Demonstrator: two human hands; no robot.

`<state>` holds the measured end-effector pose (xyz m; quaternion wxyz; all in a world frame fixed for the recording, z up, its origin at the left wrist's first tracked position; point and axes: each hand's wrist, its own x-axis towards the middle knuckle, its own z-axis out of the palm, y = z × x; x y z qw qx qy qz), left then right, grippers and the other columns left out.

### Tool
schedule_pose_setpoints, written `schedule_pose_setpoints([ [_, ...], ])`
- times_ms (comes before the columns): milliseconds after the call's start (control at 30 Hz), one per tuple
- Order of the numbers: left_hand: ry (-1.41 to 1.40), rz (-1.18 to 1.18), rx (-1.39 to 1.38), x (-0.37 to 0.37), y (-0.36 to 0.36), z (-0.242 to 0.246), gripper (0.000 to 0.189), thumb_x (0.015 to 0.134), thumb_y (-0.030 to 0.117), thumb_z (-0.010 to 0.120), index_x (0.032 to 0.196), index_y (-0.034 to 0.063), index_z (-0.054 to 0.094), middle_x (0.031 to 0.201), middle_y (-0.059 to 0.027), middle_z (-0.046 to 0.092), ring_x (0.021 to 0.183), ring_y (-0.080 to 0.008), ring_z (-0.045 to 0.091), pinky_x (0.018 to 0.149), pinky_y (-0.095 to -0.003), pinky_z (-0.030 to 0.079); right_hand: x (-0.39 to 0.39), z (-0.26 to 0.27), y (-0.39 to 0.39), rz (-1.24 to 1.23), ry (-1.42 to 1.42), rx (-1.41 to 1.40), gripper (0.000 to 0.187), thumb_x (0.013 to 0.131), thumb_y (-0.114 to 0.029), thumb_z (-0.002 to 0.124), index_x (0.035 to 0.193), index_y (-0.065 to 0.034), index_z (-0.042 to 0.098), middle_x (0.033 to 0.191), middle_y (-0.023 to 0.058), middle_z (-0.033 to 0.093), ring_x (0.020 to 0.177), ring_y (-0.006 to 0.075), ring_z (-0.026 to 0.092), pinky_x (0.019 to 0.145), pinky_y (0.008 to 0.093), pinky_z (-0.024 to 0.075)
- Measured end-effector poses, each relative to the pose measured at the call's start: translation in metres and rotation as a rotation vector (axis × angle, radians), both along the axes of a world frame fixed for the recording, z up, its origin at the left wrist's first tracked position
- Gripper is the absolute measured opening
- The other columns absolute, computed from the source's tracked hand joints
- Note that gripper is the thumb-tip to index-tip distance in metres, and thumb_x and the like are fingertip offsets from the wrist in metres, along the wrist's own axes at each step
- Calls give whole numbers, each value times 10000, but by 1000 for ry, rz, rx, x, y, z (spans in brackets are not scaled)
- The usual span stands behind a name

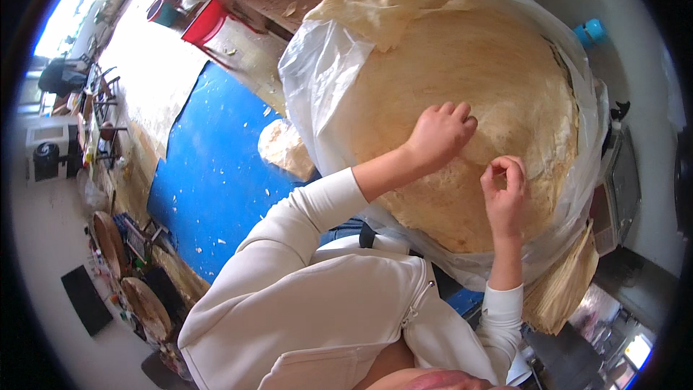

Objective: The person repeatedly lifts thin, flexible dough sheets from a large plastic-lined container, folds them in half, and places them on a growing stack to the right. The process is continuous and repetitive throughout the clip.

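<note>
A wide round mass of thin, tan, fibrous sheet material [433,76] fills the space in front of me, lined and rimmed by a clear plastic bag [330,65]. My left hand [444,129] is over its middle, back up and fingers curled; what lies under the fingertips is hidden. Nearer the lower right, my right hand [504,189] brings thumb and forefinger together in a ring. Whether a thin piece is pinched there cannot be told. A loose, pale yellow sheet [373,0] is folded over the far left rim.
A blue floor mat [216,173] with white flakes extends left, with a clear bag of pale pieces [286,147] on it. Beyond stands a red-rimmed bin [208,21]. A ribbed tan sheet [566,284] hangs at lower right. A blue cylinder [591,32] sits at far right.
</note>
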<state>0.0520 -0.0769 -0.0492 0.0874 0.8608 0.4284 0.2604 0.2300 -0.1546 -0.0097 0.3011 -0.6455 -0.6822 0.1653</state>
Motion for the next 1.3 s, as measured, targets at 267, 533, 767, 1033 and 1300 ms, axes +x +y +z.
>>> schedule_pose_setpoints([
  [267, -200, 15, 59, -2, -27, 18, 195, 827, 189, 674, 959, 67, 598, 947, -65, 576, 860, -228, 596, 709, -371, 494, 2, -27, 49, -181, 1983, -653, 348, 1007, -337, 611, 1152, -21, 632, 1082, 78, 687, 916, 168, 666, 763, 285, 567],
  [533, -2075, 200, -1802, -3, -11, 12, 419, 995, 393, 622, 1204, 31, 596, 1101, -32, 689, 959, -142, 660, 792, -300, 527, -10, -27, 29, -366, 1444, -52, 350, 993, -301, 631, 1231, -45, 611, 1156, 74, 675, 1034, 162, 651, 864, 323, 551],
  [767, -1121, 377, -1071, -24, 13, 23, 347, 1011, 345, 612, 1174, 41, 647, 1140, -15, 660, 1029, -131, 627, 810, -342, 527, 100, -42, 58, -519, 1725, -420, 354, 1009, -347, 573, 1189, -49, 640, 1136, 98, 707, 1042, 209, 676, 842, 347, 579],
  [1033, -1749, 40, -1195, -47, 142, 56, 233, 1027, 140, 523, 1202, -5, 574, 1162, -125, 674, 1050, -252, 676, 913, -385, 567, 139, 48, 219, -422, 1153, -201, 285, 998, -280, 588, 1184, -74, 650, 1131, 63, 686, 1026, 196, 635, 879, 356, 499],
  [1300, -1319, -419, -208, -49, 179, 199, 307, 986, 165, 595, 1228, -14, 658, 1124, -82, 674, 1085, -143, 618, 935, -275, 495, 115, 226, 249, -287, 1098, 415, 357, 1029, -203, 504, 1320, -6, 565, 1287, 122, 623, 1206, 281, 567, 1051, 438, 449],
])
